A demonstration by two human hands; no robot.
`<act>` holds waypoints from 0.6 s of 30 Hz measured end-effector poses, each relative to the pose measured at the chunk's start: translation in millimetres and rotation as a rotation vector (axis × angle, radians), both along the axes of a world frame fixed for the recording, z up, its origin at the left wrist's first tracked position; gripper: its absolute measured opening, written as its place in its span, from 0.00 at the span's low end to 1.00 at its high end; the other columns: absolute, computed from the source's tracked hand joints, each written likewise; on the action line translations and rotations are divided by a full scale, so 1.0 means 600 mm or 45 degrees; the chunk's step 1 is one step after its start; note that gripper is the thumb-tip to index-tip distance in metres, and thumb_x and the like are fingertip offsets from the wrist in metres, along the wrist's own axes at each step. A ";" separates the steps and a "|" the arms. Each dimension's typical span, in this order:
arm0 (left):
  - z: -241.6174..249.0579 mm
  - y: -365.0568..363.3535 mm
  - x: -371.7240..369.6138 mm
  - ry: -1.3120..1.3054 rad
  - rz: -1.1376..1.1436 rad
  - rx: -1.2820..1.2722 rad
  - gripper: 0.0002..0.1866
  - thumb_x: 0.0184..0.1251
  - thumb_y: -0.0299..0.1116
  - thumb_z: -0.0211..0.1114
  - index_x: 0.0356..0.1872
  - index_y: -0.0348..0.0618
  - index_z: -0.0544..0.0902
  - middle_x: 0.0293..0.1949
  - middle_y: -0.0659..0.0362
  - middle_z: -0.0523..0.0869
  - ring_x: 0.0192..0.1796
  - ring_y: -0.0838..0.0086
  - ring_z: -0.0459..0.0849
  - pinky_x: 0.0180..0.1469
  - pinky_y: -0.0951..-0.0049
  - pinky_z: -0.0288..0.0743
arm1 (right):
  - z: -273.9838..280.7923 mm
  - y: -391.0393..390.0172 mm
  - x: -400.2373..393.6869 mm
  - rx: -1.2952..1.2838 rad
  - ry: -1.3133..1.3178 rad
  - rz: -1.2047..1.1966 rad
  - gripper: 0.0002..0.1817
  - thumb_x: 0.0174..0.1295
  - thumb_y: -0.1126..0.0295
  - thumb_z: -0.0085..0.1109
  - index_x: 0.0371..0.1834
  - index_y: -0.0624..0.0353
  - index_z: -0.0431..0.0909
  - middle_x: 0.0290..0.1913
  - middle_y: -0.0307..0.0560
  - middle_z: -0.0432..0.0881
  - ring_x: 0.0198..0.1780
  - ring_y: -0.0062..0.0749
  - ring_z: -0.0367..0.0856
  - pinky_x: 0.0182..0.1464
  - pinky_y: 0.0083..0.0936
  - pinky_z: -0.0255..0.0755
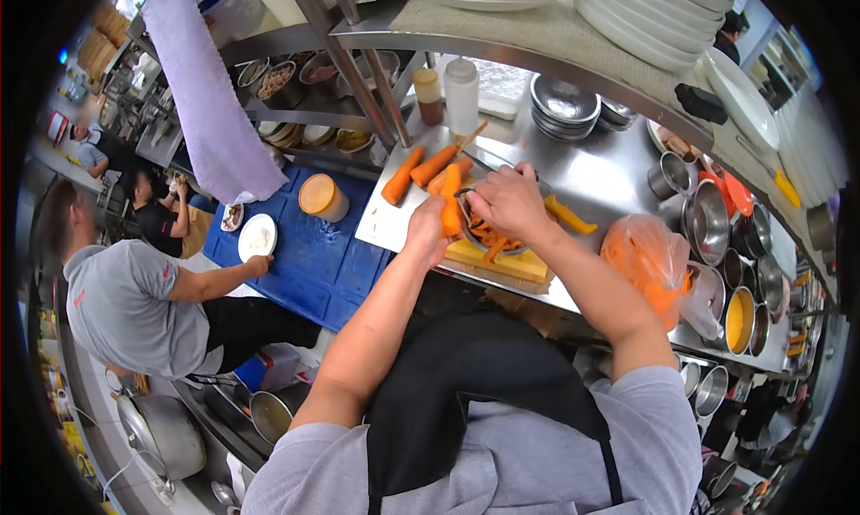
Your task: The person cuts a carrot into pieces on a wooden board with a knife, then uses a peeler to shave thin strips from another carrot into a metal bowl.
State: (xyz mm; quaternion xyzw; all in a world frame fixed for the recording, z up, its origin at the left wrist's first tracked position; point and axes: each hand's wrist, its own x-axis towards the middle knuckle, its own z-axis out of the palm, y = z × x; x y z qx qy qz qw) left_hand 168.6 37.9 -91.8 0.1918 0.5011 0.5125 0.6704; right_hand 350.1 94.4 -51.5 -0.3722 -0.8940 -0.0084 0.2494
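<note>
My left hand (428, 231) grips an orange carrot (451, 203) that points up and away from me. Close on its right, my right hand (511, 201) is closed round a dark tool, mostly covered by the fingers; it looks like a peeler. Beneath both hands, a metal bowl (468, 221) holds orange peelings (495, 244). It stands by a yellow cutting board (512, 262). More carrots (403, 176) lie on the steel counter to the left of my hands. A yellow-orange piece (570, 214) lies to the right.
A plastic bag of orange shreds (647, 262) is at the right, near metal pots (739, 320). Two squeeze bottles (461, 96) and stacked bowls (564, 105) stand behind. A shelf (537, 42) with plates crosses above. At left, a person (134, 300) holds a white dish (258, 237).
</note>
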 end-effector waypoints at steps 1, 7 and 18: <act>0.006 0.003 0.002 0.036 0.019 0.006 0.17 0.83 0.41 0.45 0.59 0.42 0.74 0.46 0.54 0.84 0.47 0.66 0.86 0.48 0.59 0.82 | 0.002 -0.005 -0.003 0.025 0.030 0.046 0.17 0.68 0.53 0.57 0.26 0.49 0.86 0.29 0.37 0.83 0.41 0.34 0.80 0.51 0.44 0.62; 0.010 0.012 0.016 -0.067 0.115 0.066 0.18 0.83 0.39 0.45 0.61 0.39 0.75 0.53 0.53 0.84 0.53 0.65 0.86 0.52 0.61 0.82 | 0.006 -0.020 -0.014 0.021 0.037 0.088 0.16 0.66 0.53 0.59 0.26 0.49 0.86 0.29 0.37 0.82 0.40 0.33 0.79 0.52 0.43 0.62; 0.039 -0.012 0.010 -0.008 0.109 0.041 0.18 0.82 0.34 0.45 0.64 0.38 0.73 0.50 0.51 0.82 0.50 0.65 0.85 0.45 0.63 0.82 | 0.005 0.024 -0.007 -0.035 -0.059 0.259 0.17 0.68 0.53 0.56 0.29 0.50 0.87 0.32 0.36 0.83 0.43 0.33 0.78 0.55 0.45 0.61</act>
